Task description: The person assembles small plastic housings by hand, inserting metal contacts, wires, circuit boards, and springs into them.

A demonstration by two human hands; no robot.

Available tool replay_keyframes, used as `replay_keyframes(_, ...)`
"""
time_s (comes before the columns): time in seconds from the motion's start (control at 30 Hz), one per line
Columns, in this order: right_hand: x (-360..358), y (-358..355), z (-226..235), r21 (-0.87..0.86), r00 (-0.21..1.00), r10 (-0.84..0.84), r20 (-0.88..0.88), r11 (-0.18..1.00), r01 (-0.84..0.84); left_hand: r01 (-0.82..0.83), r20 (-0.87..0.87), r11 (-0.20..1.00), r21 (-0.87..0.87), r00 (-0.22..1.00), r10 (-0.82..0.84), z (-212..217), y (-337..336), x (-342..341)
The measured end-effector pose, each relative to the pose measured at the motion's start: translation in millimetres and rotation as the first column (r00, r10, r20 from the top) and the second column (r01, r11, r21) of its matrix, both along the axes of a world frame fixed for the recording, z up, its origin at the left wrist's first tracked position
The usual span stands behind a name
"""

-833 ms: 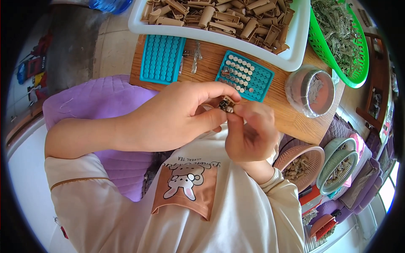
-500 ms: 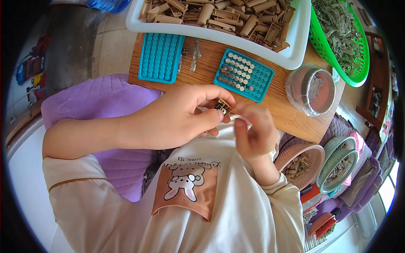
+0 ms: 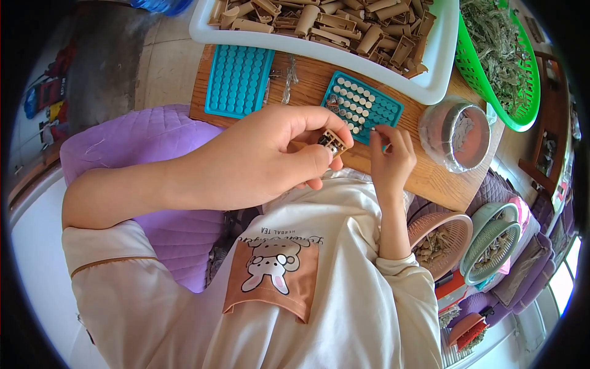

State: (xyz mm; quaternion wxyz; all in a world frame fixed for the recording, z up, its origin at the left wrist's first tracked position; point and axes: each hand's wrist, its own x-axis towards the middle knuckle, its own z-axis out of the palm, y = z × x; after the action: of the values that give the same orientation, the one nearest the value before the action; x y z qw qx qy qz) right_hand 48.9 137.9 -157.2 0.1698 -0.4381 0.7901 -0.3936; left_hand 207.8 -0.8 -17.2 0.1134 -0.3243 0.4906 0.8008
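Between the fingers and thumb of my left hand is a small tan plastic housing with dark and metallic parts inside. It is held above my lap, just off the table's near edge. My right hand reaches to the near edge of a teal tray. Its thumb and finger are pinched together, with a tiny pale speck at the tips that I cannot make out. Rows of small white round pieces and a few brownish ones sit in that tray's left part.
A second teal tray lies left on the wooden table. Behind stands a white bin of tan plastic casings. A plastic-wrapped round tub and a green basket are at right; pink and pale green baskets sit lower right.
My right hand has moved away from the tan housing, up and right to the teal tray. My left hand still holds the housing, shifted slightly right and tilted.
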Motion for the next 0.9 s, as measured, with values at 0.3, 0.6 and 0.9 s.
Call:
replay_keyframes(0.3,46,-15,82,-0.487,0.991,0.108,-0.081,0.863,-0.134,0.074,-0.006,0.989,-0.126,0.997,-0.075,0,7,2)
replay_keyframes(0.6,46,-11,94,-0.25,0.969,0.234,0.079,0.945,-0.208,0.139,0.105,0.957,-0.253,0.988,-0.116,-6,14,5)
replay_keyframes(0.9,47,-3,97,-0.056,0.927,0.252,0.277,0.968,-0.246,0.24,0.155,0.908,-0.343,0.968,-0.197,-17,24,7)
